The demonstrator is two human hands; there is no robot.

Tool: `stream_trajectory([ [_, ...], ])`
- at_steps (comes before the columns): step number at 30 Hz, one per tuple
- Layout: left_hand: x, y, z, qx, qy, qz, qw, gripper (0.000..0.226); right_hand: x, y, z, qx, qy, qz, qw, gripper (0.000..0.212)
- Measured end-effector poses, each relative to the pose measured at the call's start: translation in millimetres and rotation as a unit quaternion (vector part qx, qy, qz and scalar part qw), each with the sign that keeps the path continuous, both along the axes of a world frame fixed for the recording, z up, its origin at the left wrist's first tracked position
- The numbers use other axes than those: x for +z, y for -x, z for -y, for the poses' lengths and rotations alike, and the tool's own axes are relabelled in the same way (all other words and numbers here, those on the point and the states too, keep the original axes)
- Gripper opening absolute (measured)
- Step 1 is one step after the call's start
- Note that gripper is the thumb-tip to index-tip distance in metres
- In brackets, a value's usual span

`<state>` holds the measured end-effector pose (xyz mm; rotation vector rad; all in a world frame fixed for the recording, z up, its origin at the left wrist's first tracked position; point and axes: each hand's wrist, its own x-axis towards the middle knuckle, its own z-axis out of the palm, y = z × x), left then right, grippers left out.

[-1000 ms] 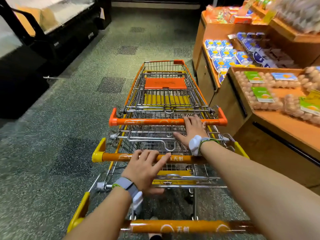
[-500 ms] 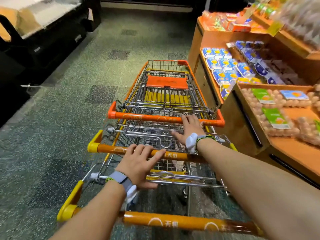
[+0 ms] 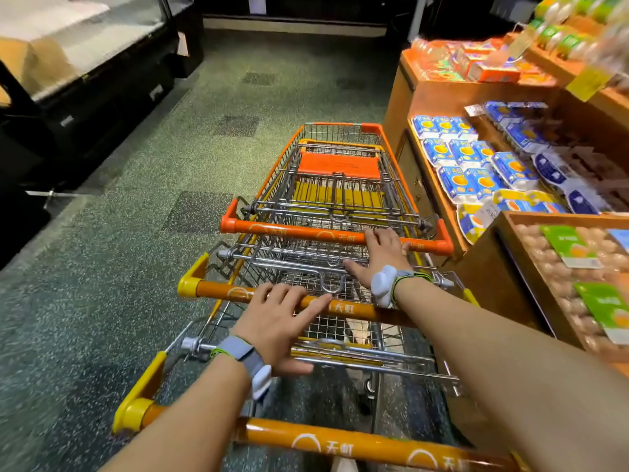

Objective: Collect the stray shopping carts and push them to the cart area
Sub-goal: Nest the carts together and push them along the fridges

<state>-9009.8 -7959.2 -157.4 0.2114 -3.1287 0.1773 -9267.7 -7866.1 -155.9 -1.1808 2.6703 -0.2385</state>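
- The left hand [image 3: 277, 321], low centre of the frame, lies on the middle cart's yellow-ended handle [image 3: 282, 299], fingers draped over the bar and thumb stretched along it; it presses more than it grips.
- The right hand [image 3: 381, 253], just above and right of it, reaches further to the front cart's orange handle [image 3: 335, 235], fingers over the bar; whether they curl under is hard to tell.
- Three shopping carts [image 3: 337, 185] are nested in a row up the centre, and a third handle [image 3: 357, 444] crosses the bottom edge.
- The egg display [image 3: 503, 253] crowds the right side; the speckled floor [image 3: 143, 185] lies open at left.
- Collecting looks largely done. The push to the cart area remains, with no cart area in sight.
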Motion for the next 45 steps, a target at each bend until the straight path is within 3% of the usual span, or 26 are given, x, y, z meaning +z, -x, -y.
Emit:
stream_trajectory([
  [28,3,361,354,0.04,-0.002,0.011,0.999,0.125,-4,364,377,0.034,-0.022,-0.029,0.999,0.096],
  [45,7,613,605,0.049,-0.014,-0.02,0.998,0.115,9,611,648,0.027,-0.017,-0.051,0.998,0.079],
])
